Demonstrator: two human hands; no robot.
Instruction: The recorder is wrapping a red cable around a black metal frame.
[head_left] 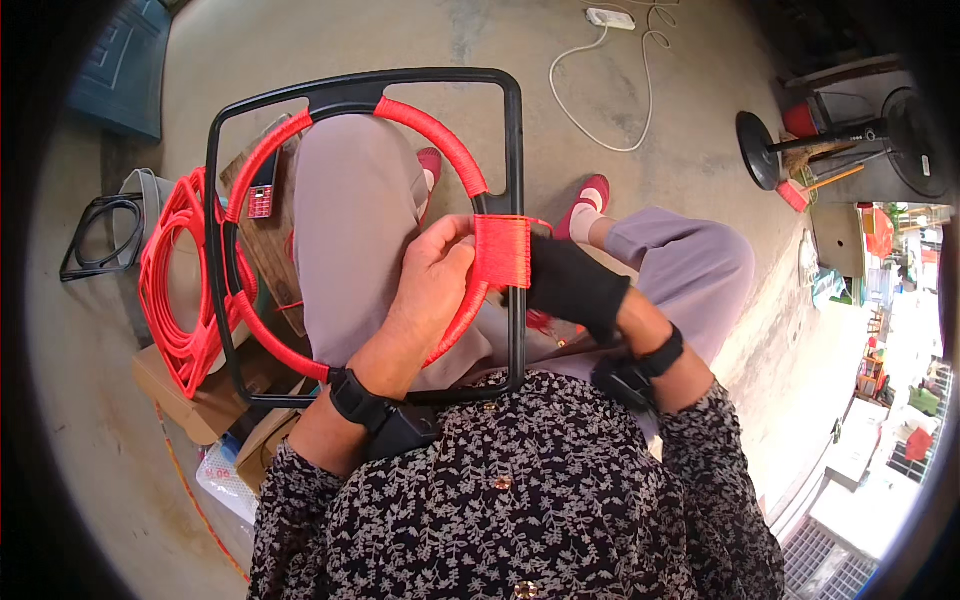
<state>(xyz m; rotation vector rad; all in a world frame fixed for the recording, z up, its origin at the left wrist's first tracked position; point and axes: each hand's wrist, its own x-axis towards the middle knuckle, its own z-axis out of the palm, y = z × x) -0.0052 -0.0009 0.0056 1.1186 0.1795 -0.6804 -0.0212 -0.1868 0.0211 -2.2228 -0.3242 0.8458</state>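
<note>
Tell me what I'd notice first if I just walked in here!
Probably the big black frame, bright with red cord, over the purplish trousers, held by the left fingers. Then maybe the red pile at the left, and the red shoes on the floor.

Bright red against black, with pale leafy print

The square frame [517, 130] is black, its cord wrapping [502, 255] vivid orange-red. The glove [575, 280] is plain black. White leafy sprigs pattern the black blouse [520, 470]; the trousers [350, 230] are plain mauve-grey, the slip-on shoe [592, 188] dark red. The keypad phone [260, 202] shows red keys, the power strip [611, 19] white, the door [125, 70] blue, the cardboard box [185, 397] brown.
</note>
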